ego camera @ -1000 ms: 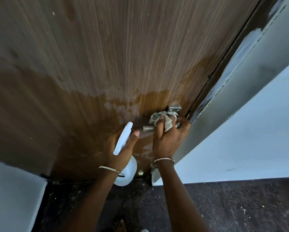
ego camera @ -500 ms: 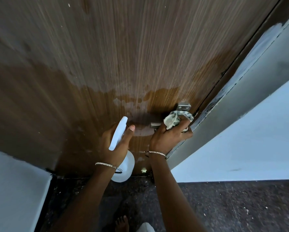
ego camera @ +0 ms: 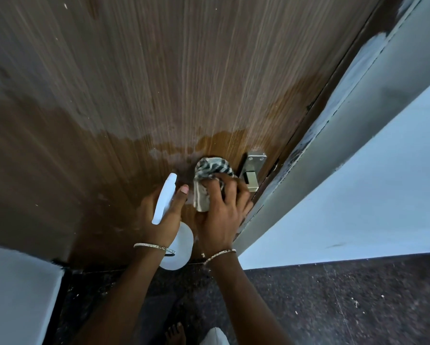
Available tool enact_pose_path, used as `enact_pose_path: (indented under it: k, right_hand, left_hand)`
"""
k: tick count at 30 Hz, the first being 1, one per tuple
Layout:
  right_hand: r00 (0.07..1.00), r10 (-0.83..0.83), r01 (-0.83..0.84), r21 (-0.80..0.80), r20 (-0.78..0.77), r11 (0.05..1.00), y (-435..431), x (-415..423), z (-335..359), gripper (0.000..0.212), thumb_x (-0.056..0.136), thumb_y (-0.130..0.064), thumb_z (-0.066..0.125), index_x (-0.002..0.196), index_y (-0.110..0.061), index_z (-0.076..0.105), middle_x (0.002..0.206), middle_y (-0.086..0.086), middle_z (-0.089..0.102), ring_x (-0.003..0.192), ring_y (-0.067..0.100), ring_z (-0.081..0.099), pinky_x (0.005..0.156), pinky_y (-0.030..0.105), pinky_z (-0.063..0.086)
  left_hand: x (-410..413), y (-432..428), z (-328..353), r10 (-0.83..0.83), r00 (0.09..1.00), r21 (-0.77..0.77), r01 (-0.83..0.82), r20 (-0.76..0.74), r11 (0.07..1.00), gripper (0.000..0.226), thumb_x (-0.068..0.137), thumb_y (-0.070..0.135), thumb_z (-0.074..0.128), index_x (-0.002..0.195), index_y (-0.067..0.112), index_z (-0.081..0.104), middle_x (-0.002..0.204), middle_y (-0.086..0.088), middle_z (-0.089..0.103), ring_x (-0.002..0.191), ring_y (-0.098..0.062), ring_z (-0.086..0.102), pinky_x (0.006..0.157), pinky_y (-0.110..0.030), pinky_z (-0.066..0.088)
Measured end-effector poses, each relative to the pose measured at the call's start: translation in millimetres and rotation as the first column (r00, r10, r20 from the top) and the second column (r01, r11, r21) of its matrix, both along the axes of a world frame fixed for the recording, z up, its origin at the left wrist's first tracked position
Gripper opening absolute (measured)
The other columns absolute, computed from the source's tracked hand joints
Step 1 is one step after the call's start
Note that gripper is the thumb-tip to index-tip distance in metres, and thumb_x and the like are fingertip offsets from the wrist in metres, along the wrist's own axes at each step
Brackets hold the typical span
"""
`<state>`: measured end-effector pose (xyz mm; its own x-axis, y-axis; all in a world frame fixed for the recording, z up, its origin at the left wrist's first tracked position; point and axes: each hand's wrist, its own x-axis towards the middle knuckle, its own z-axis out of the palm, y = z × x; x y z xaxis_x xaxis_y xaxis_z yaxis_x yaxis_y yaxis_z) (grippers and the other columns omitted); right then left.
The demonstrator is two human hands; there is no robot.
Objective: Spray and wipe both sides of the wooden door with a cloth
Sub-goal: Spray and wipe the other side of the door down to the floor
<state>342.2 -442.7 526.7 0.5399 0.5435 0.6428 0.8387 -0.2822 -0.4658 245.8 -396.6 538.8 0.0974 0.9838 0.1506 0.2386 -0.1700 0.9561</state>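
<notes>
One wooden door is filling the view, its lower part looking darker and wet, and one metal latch plate is sitting at its right edge. Below the latch plate, a dark speckled floor is showing, with one bare foot on it. Two forearms are reaching up from below the latch plate. The left hand, the farther from the latch plate, is curling its fingers round one white spray bottle, nozzle towards the door. The right hand, just beside the latch plate, is bunching one patterned cloth in bent fingers and pressing it against the wood, left of the latch plate. Two bangles are showing, one on each wrist.
</notes>
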Motion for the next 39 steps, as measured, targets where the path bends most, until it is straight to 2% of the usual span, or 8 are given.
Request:
enact_pose_path:
  k: [5, 10, 18, 22, 26, 31, 36, 39]
  right_hand:
    - [0.925, 0.303, -0.262, -0.190, 0.231, 0.946, -24.4, 38.9, -14.1, 0.047, 0.086, -0.059, 0.065, 0.120, -0.029, 0.057, 0.132, 0.002, 0.053, 0.122, 0.030, 0.049, 0.086, 0.042, 0.040]
    - [0.981, 0.154, -0.144, -0.089, 0.117, 0.986, -47.3, 79.1, -17.6, 0.033, 0.091, -0.038, 0.061, 0.109, -0.012, 0.070, 0.124, 0.017, 0.062, 0.112, 0.038, 0.052, 0.085, 0.047, 0.050]
    - [0.979, 0.171, -0.161, -0.090, 0.110, 0.983, -31.9, 45.9, -17.8, 0.033, 0.084, -0.032, 0.070, 0.110, -0.012, 0.070, 0.131, 0.013, 0.061, 0.123, 0.045, 0.048, 0.097, 0.046, 0.044]
    - [0.917, 0.342, -0.308, -0.179, 0.207, 0.934, -21.2, 53.0, 7.9, 0.031, 0.084, -0.033, 0.062, 0.107, -0.013, 0.066, 0.116, 0.011, 0.065, 0.108, 0.033, 0.052, 0.083, 0.048, 0.050]
    - [0.981, 0.145, -0.162, 0.127, 0.129, 0.979, -10.6, 70.1, 41.8, 0.031, 0.082, -0.018, 0.068, 0.108, -0.004, 0.073, 0.117, 0.017, 0.062, 0.104, 0.034, 0.051, 0.085, 0.032, 0.040]
    - [0.950, 0.195, -0.157, -0.167, 0.244, 0.973, 3.1, 64.5, 21.3, 0.041, 0.067, -0.005, 0.087, 0.107, -0.007, 0.077, 0.112, 0.014, 0.066, 0.104, 0.032, 0.049, 0.080, 0.043, 0.052]
    - [0.976, 0.066, 0.009, -0.340, 0.208, 0.940, 12.9, 49.0, 35.5, 0.040, 0.078, -0.033, 0.046, 0.083, -0.008, 0.077, 0.095, 0.011, 0.068, 0.090, 0.037, 0.062, 0.078, 0.042, 0.050]
    - [0.970, 0.184, -0.131, -0.291, 0.162, 0.948, 9.7, 55.1, 42.6, 0.043, 0.078, -0.033, 0.043, 0.084, -0.007, 0.077, 0.094, 0.012, 0.069, 0.089, 0.036, 0.063, 0.078, 0.043, 0.052]
  left_hand:
    - [0.3, 3.1, -0.5, -0.044, 0.998, -0.017, 0.045, 0.050, 0.999, 0.013, 0.087, 0.046, 0.071, 0.088, 0.054, 0.060, 0.058, 0.008, 0.057, 0.058, -0.001, 0.061, 0.062, -0.027, 0.050]
    - [-4.7, 4.6, -6.2, -0.022, 0.997, -0.077, 0.028, 0.075, 0.997, 0.025, 0.074, 0.066, 0.067, 0.069, 0.042, 0.064, 0.066, -0.010, 0.070, 0.055, -0.022, 0.067, 0.058, -0.052, 0.058]
    - [-9.4, 3.1, -5.5, -0.025, 0.994, -0.085, 0.033, 0.102, 0.996, 0.049, 0.082, 0.051, 0.074, 0.079, 0.003, 0.069, 0.067, -0.019, 0.067, 0.058, -0.032, 0.064, 0.057, -0.051, 0.056]
    - [-9.7, 1.6, -1.6, -0.041, 0.996, -0.096, 0.048, 0.074, 0.994, 0.031, 0.086, 0.035, 0.074, 0.068, 0.012, 0.064, 0.052, -0.010, 0.059, 0.047, -0.024, 0.060, 0.053, -0.035, 0.052]
    - [-10.4, 2.1, -3.4, -0.016, 0.997, -0.088, 0.023, 0.076, 0.996, 0.027, 0.079, 0.048, 0.070, 0.067, 0.024, 0.063, 0.052, 0.008, 0.062, 0.052, -0.011, 0.065, 0.050, -0.014, 0.050]
    - [-13.9, 5.3, -11.8, -0.015, 0.997, -0.069, 0.021, 0.076, 0.997, 0.035, 0.074, 0.061, 0.069, 0.072, 0.026, 0.067, 0.062, 0.004, 0.068, 0.052, -0.012, 0.066, 0.054, -0.021, 0.054]
    - [-13.4, 7.7, -12.7, 0.004, 0.999, -0.085, 0.000, 0.052, 0.996, 0.026, 0.071, 0.057, 0.069, 0.069, 0.032, 0.061, 0.056, 0.015, 0.065, 0.056, -0.009, 0.066, 0.060, -0.032, 0.056]
    - [-11.8, 7.4, -7.1, -0.008, 0.998, -0.096, 0.014, 0.061, 0.995, 0.026, 0.072, 0.054, 0.068, 0.068, 0.029, 0.061, 0.056, 0.020, 0.064, 0.056, -0.005, 0.065, 0.056, -0.026, 0.051]
